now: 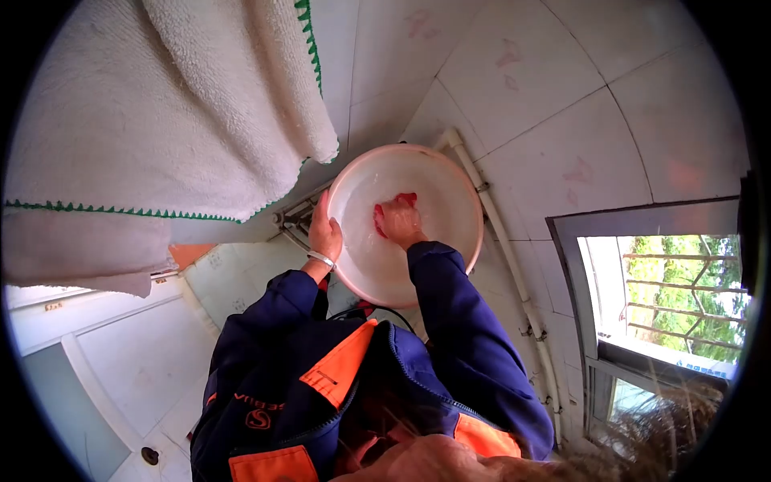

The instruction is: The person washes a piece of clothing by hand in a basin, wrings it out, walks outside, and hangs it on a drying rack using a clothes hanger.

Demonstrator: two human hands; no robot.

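A round, pale basin (361, 269) with a pink rim holds what looks like water. My left hand (324, 236), with a light bracelet at the wrist, grips the basin's left rim. Inside the basin, my right hand (401, 222) is closed on a small red cloth (406, 198), whose edges show above and to the left of the fingers. Part of the cloth is hidden under the hand.
A pale towel (169, 104) with green edging hangs at the upper left. A pipe (510, 265) runs down the tiled wall right of the basin. A barred window (683, 293) is at the right, a white door (144, 361) at the lower left.
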